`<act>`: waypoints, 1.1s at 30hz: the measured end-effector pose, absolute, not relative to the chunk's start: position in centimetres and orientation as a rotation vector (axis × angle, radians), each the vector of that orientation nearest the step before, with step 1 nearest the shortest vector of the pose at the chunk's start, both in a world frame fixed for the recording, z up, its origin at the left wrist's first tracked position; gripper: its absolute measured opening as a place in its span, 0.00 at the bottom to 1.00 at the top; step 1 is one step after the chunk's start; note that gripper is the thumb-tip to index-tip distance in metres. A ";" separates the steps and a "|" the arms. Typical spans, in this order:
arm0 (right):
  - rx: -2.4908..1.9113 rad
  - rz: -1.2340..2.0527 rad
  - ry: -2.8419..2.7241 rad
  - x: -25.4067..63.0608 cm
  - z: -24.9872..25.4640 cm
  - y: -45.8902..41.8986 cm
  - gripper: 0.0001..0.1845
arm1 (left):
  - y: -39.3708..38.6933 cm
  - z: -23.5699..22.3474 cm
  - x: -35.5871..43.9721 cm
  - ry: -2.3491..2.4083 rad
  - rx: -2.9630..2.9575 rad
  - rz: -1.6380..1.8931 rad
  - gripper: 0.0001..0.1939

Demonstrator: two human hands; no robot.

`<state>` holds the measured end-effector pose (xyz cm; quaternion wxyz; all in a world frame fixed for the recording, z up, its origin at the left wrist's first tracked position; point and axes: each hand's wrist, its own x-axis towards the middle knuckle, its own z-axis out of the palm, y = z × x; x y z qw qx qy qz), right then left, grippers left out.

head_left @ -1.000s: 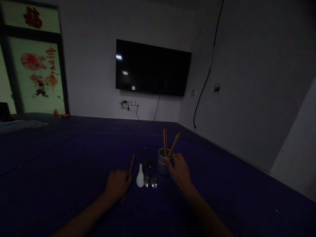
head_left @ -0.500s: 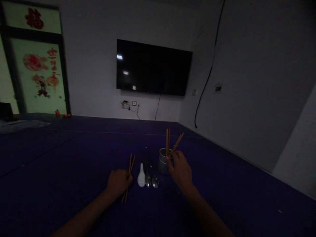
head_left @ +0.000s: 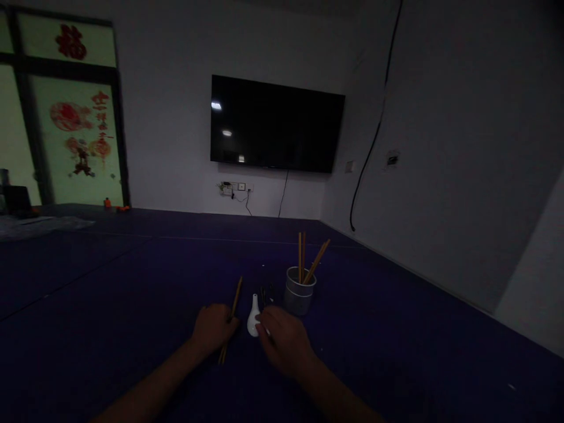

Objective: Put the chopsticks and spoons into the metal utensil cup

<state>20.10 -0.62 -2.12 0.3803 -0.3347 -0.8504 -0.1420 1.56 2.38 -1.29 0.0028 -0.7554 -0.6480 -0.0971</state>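
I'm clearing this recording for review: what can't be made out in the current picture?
All in the head view:
Dark handles: lower ends, hidden by the right hand.
White spoon: whether the right hand's fingers touch it; too dark.
Loose chopsticks: their middles, under the left hand.
Standing chopsticks: bottoms, hidden by the cup.
Black object: too dark and small to identify.

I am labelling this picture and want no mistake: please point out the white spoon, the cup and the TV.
White spoon (head_left: 252, 325), head view, on its bowl.
Cup (head_left: 300, 298), head view, on its outer wall.
TV (head_left: 277, 124), head view, mid-screen.
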 end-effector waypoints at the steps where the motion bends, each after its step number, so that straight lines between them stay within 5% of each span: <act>1: -0.824 -0.341 -2.207 19.7 -2.2 -0.9 0.17 | 2.4 -1.5 1.5 -2.027 -2.372 -0.317 0.17; 8: -0.858 -0.255 -2.238 19.7 -2.6 -0.8 0.18 | 2.9 -2.7 1.1 -2.022 -2.332 -0.665 0.16; 13: -1.057 -0.191 -2.046 19.8 -2.5 -0.7 0.18 | 2.3 -2.7 1.1 -1.583 -2.305 -1.020 0.16; 22: -1.099 0.069 -1.943 19.5 -2.1 -2.2 0.24 | 0.8 -2.9 2.1 -0.750 -2.220 -1.060 0.12; 33: -0.968 0.524 -1.609 18.3 -1.4 -2.6 0.22 | 0.5 -2.4 2.2 -0.603 -2.212 -1.090 0.09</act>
